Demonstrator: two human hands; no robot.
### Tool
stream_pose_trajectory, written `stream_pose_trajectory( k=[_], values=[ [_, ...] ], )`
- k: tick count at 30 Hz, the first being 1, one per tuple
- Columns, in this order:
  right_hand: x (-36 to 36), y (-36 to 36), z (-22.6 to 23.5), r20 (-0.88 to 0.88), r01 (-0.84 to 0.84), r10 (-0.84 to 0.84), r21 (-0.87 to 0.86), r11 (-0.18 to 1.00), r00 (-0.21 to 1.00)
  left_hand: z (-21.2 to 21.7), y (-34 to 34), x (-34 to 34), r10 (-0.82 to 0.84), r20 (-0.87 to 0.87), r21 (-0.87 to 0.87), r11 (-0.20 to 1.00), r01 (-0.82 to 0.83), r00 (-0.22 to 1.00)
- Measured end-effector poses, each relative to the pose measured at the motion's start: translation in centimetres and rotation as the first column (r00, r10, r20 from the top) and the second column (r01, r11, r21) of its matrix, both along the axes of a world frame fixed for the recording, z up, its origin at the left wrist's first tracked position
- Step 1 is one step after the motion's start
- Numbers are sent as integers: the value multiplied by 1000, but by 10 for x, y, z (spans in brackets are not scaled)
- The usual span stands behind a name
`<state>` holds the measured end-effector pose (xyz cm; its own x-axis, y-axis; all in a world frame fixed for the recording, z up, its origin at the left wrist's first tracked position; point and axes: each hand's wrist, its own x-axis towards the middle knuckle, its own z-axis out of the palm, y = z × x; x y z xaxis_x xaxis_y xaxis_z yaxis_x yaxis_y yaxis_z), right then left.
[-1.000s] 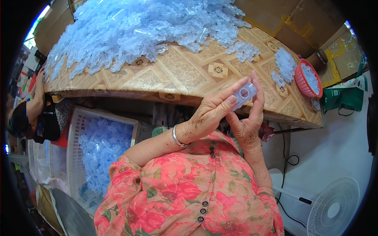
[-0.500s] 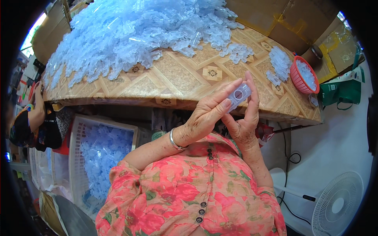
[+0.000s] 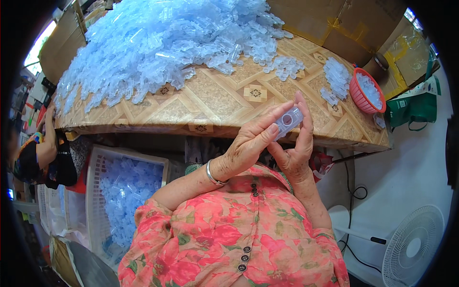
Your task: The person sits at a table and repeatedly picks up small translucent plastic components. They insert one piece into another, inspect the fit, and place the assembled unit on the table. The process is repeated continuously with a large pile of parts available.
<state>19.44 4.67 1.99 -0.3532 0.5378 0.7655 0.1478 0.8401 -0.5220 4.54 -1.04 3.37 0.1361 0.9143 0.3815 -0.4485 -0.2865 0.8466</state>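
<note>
Just in front of the table's near edge, my left hand (image 3: 248, 138) and my right hand (image 3: 297, 150) come together around a small clear plastic part (image 3: 288, 122). The part is oblong, with a round ring-shaped opening facing up. My left thumb and fingers pinch its left side. On the other side, the right fingers point up and press against it, with the right thumb below. A large heap of similar clear, bluish plastic parts (image 3: 162, 52) covers the far left of the patterned table (image 3: 210, 98).
A smaller cluster (image 3: 285, 67) and a neat stack of parts (image 3: 336, 76) lie to the right, beside a red basket (image 3: 359, 99) holding more. A white crate (image 3: 93, 191) full of parts stands lower left. A fan (image 3: 415, 246) is lower right. Another person's arm (image 3: 46, 143) shows far left.
The clear part is turned slightly between my hands, tilting more to the right. Both hands stay close together in nearly the same place. The whole view has shifted slightly.
</note>
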Motion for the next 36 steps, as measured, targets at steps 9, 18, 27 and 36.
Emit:
stream_pose_trajectory(
  k=[9, 18, 27, 36],
  values=[
    [-3, -3, -3, -54, -13, 12, -21, 1000, 998, -2, -1, 4, 10, 19, 11, 1000, -10, 1000],
    [-1, -1, -5, -41, -12, 9, -60, 998, 999, -2, 1, 2, 28, -35, 37, 999, -27, 999],
    [-3, -1, -8, -46, 29, -31, -41, 999, 998, 3, -1, 0, 97, -194, 63, 994, -87, 976],
    [-3, -1, -8, -33, 3, -3, -7, 1000, 999, 0, 0, 0, 197, -270, 151, 975, -160, 942]
  ],
)
